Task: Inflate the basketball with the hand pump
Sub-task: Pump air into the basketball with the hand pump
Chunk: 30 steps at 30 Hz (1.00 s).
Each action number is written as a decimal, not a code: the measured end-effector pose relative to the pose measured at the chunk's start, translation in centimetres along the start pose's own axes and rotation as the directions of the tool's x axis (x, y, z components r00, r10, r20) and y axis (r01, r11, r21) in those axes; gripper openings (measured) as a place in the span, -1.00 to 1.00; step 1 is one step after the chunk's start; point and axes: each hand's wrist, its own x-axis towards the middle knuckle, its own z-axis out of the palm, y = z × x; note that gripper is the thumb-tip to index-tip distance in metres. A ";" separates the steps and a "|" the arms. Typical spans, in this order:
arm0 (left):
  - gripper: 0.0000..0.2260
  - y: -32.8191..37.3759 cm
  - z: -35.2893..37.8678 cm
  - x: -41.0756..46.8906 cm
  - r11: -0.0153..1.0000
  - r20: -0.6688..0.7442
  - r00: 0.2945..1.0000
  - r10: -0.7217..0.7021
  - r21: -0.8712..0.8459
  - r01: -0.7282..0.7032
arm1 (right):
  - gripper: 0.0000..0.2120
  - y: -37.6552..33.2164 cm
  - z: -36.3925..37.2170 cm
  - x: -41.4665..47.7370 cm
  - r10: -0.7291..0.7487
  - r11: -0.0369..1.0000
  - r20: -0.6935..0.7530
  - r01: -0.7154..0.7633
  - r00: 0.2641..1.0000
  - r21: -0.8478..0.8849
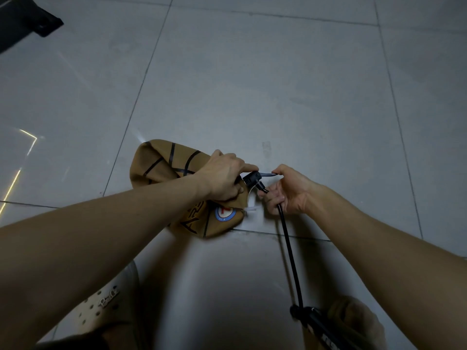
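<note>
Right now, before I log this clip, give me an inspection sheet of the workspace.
Surface: grey tiled floor.
Job's things: basketball flat and folded; pump head at its edge; pump body at lower right.
Clutter: white scrap beside the basketball.
Hands: left hand grips the basketball; right hand grips the hose below the pump head.
Cables: hose runs from pump head to pump body.
Surroundings: dark object top left; cream clog lower left.

The floor tiles [278, 84] looked like smooth ceramic or stone, glossy enough to mirror light streaks at 9 o'clock. The collapsed basketball [156, 168] at centre had a matt, rubbery skin that creased softly. The pump head [250, 178] was hard black plastic with a faint sheen. Its hose [290, 253], running toward 5 o'clock, looked like smooth black rubber. The clog [108, 299] at 7 o'clock was matt cream foam-like plastic.
</note>
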 end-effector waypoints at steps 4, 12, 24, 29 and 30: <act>-0.45 0.2 0.0 -0.1 1.000 0.000 1.000 -0.003 -0.002 0.003 | -0.57 0.1 0.2 -0.6 0.015 1.000 0.005 -0.015 1.000 0.010; -0.46 0.1 -0.1 -0.2 1.000 -0.004 1.000 0.021 0.013 -0.021 | -0.66 0.7 0.2 -0.4 0.006 0.997 0.024 -0.008 1.000 0.078; -0.46 0.2 -0.5 -0.3 0.999 -0.004 1.000 0.029 0.025 -0.029 | -0.64 1.1 -1.0 1.2 -0.002 0.997 0.101 -0.007 0.995 0.083; -0.45 0.1 -0.4 -0.3 0.999 -0.007 0.999 0.034 0.024 -0.034 | -0.67 1.2 -1.2 1.2 -0.015 0.996 0.116 0.004 0.993 0.094; -0.45 0.1 -0.3 -0.2 0.999 -0.012 0.999 0.035 0.022 -0.035 | -0.69 1.2 -1.2 1.3 -0.021 0.995 0.114 0.010 0.993 0.098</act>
